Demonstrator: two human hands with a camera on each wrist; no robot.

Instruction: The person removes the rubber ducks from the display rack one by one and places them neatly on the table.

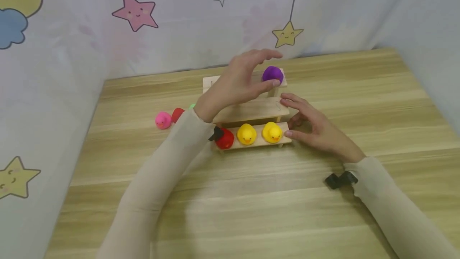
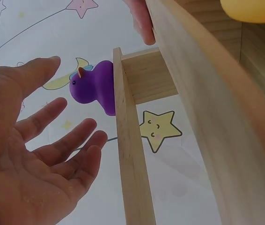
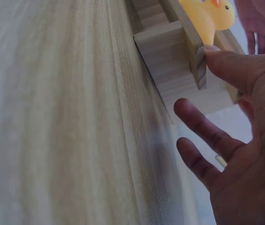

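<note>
Purple duck (image 1: 272,73) parked up top on the wooden stand (image 1: 251,109)
Duck's just right of upper centre; left hand (image 1: 235,78) has fingers spread beside it, pinching nothing. Right hand (image 1: 318,129), fingers also spread, touches the stand's right end, probably steadying it.

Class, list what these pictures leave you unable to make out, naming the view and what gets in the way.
Head: the full shape of the green thing, hidden behind the left arm.
Head: the middle of the rear wooden step, behind the left hand.
Head: part of the front red toy, covered by the black strap.
Left wrist: most of the yellow toy, cut off at the upper right.
</note>
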